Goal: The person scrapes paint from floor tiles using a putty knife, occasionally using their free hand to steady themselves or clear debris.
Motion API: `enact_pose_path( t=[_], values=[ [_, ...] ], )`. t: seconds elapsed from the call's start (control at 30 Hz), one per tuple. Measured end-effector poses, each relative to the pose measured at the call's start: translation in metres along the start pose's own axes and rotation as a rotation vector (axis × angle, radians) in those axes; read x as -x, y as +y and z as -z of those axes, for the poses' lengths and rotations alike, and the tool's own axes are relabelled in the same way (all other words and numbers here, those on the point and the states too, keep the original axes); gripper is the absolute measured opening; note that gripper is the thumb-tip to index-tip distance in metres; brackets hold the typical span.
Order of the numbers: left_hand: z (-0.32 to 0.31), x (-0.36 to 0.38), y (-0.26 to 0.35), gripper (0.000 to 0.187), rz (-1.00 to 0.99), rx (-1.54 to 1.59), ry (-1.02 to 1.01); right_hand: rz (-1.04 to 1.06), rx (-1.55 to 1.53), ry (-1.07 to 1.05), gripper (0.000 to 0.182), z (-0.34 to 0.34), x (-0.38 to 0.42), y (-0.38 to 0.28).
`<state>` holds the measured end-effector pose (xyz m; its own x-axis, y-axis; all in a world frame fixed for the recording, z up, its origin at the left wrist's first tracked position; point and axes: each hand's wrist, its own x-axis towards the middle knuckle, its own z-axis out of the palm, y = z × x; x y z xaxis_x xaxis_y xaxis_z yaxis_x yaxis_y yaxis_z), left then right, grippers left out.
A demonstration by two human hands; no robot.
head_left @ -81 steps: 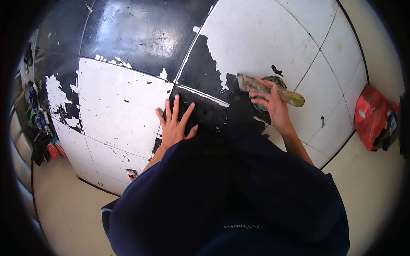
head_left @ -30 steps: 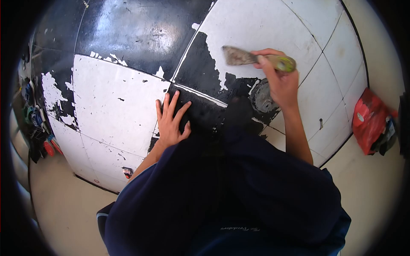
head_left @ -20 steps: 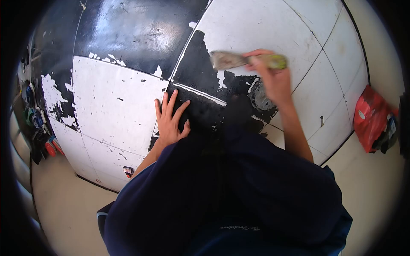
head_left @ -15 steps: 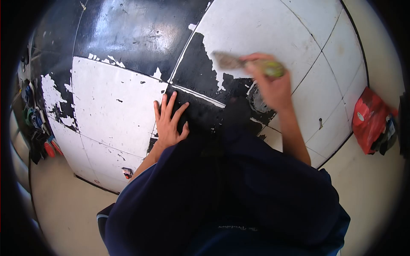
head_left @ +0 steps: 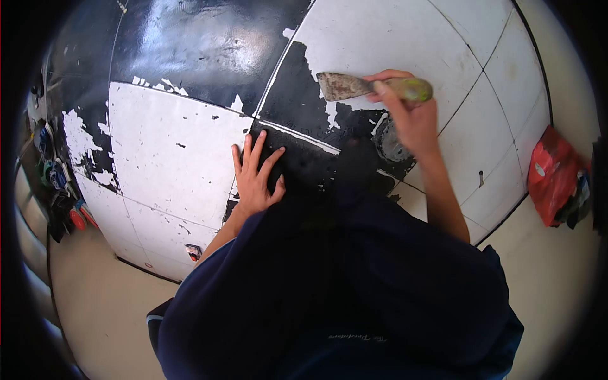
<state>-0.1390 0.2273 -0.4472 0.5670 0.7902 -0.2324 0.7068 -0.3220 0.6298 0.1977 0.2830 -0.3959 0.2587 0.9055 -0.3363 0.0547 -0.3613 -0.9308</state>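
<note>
My right hand (head_left: 408,117) grips a paint scraper (head_left: 345,86) by its worn, green-marked handle. The broad, stained blade points left, over the ragged border where white coating (head_left: 373,38) meets exposed black surface (head_left: 294,95). Below that hand, a round grey patch (head_left: 390,140) shows in the panel. My left hand (head_left: 256,180) lies flat with fingers spread, across the edge between a white square (head_left: 171,139) and a black area. A narrow white strip (head_left: 301,137) runs to the right from near its fingertips.
A glossy black panel (head_left: 202,50) fills the upper left. At the right, a red bag (head_left: 556,174) lies on the pale floor (head_left: 532,253). Several tools and cables hang at the far left, including a red-handled item (head_left: 77,219). A small red switch (head_left: 193,252) sits near my left forearm.
The scraper and my right hand were blurred by motion and now show sharply, with the blade at nearly the same spot. The whole view has shifted slightly. My left hand stays in place.
</note>
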Motion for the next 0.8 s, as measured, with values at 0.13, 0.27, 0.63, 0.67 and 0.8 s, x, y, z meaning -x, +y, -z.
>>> enact_pose_path(
  t=[0.13,0.27,0.63,0.67,0.8],
  values=[
    [0.000,-0.004,0.001,0.060,-0.008,0.002,0.014,0.052,0.134,-0.061,0.014,0.001,0.002,-0.018],
    [0.002,0.000,0.002,0.060,0.009,0.001,-0.014,0.048,0.079,0.069,0.012,0.012,-0.006,-0.007],
    [0.001,-0.001,0.000,0.059,0.001,-0.009,-0.006,0.023,0.051,-0.014,0.013,0.000,-0.001,-0.005],
    [0.000,-0.003,0.001,0.059,0.003,-0.015,0.000,0.181,0.049,-0.020,0.012,-0.009,0.000,0.000],
    [0.000,-0.004,0.000,0.059,-0.003,-0.004,0.004,0.021,0.099,0.001,0.013,0.000,0.003,-0.030]
  ],
)
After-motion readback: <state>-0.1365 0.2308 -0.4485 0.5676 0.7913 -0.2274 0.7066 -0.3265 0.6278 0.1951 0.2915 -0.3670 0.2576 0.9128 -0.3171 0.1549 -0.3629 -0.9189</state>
